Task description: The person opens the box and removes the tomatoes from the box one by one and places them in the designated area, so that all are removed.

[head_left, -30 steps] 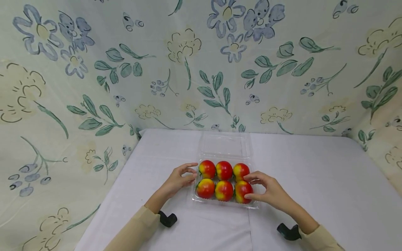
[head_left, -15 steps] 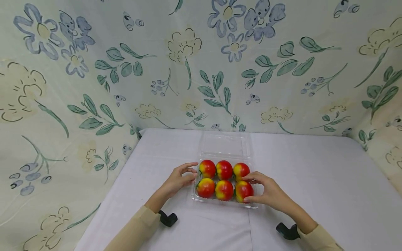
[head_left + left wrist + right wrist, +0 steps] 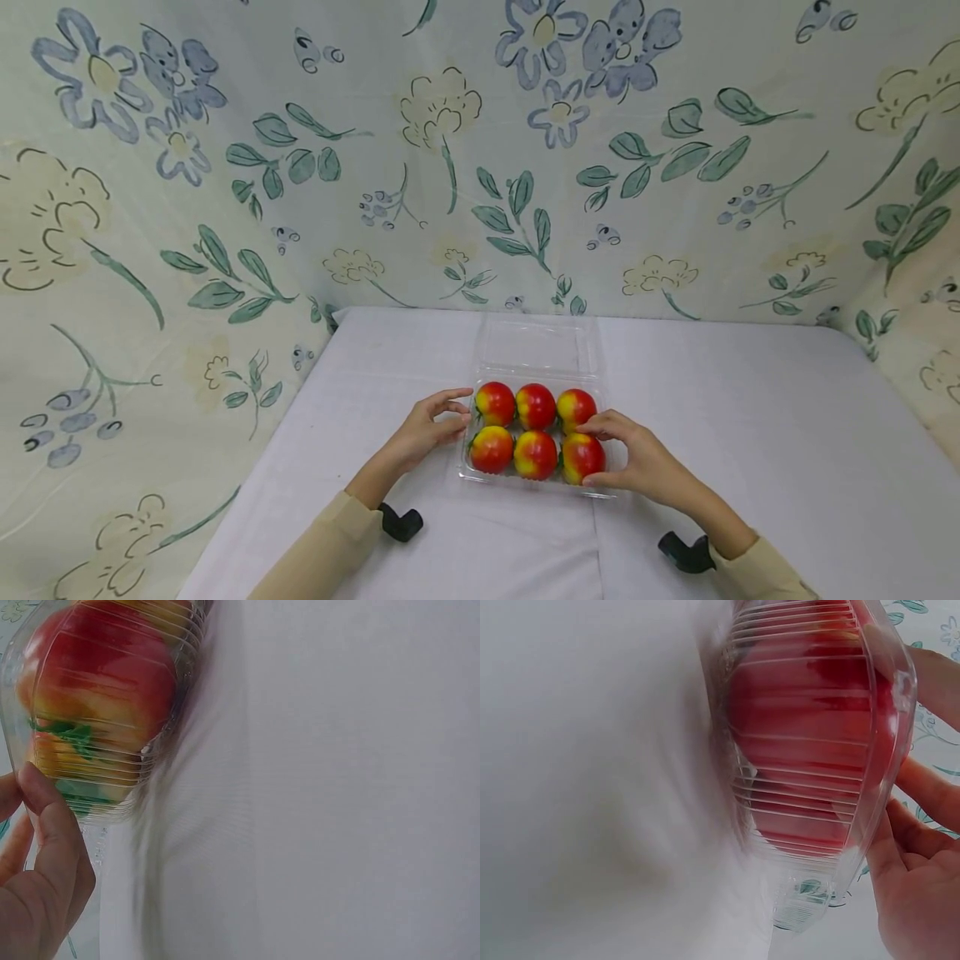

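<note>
My left hand (image 3: 429,432) is touching the left rim of the box (image 3: 538,487), fingers lying apart; my right hand (image 3: 636,458) is gripping the near right fruit (image 3: 582,457), which is sitting inside.

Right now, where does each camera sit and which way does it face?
Head: on the head, looking forward and down at fruits in a clear container; left hand, right hand, sleeves show.
Left wrist: on that wrist, facing the container's side; left hand partly shows.
Right wrist: on that wrist, facing another side; right hand partly shows.
Both wrist views share the container.
</note>
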`<state>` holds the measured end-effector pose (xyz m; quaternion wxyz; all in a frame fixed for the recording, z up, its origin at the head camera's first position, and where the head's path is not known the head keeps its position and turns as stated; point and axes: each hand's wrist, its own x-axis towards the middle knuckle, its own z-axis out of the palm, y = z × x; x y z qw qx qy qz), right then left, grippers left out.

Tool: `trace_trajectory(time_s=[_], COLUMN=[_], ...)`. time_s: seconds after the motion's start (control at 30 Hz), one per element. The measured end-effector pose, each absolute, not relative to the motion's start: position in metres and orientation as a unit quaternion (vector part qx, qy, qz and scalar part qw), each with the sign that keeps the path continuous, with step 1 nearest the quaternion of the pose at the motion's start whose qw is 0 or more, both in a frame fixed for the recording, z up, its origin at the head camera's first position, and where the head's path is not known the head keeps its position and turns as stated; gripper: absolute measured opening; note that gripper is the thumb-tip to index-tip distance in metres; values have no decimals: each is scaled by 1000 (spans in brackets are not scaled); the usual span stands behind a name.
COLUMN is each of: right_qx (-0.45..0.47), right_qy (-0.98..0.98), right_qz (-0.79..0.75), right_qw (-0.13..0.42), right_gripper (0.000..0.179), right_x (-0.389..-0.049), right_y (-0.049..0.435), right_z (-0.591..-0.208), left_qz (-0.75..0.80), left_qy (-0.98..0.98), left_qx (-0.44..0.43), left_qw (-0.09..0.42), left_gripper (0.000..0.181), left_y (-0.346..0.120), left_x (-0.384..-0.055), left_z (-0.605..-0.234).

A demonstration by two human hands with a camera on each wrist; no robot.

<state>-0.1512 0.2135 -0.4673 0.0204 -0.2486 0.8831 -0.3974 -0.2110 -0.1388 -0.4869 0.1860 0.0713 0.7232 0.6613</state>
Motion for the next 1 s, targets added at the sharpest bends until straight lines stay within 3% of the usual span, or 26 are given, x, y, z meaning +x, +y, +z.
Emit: trace_trajectory(time_s=[1.0], right_qx=[-266], right_qy=[876], right_qz=[-402], right_qw=[4], right_gripper=[57], right_x=[-151], right_y=[214], right_z=[-463], left_qz=[654], left_qy=[731], left_qx=[73], left_qw=[179], left_gripper=[49], left_y=[-139], left_x=[-211], left_z=[-488])
